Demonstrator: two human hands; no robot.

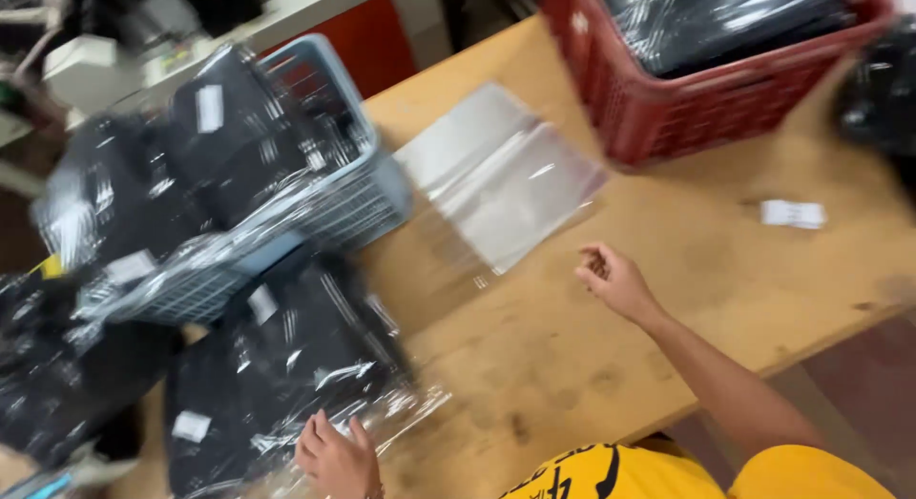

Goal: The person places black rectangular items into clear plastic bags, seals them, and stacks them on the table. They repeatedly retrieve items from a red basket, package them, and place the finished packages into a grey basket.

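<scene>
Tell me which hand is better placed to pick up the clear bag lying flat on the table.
Probably the right hand: it hovers empty beside the clear bag. The left hand presses on a wrapped black pack, farther off.

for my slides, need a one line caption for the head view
Left hand rests on a bagged black garment; right hand hovers near clear plastic bags.

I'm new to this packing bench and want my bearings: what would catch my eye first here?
The heap of black items in shiny clear bags at the left, spilling from a pale blue basket. The left hand rests on the nearest bag, while the right hand hovers loosely curled over the wooden table. A red crate of more bagged black goods sits at the far edge, with empty clear bags before it.
</scene>
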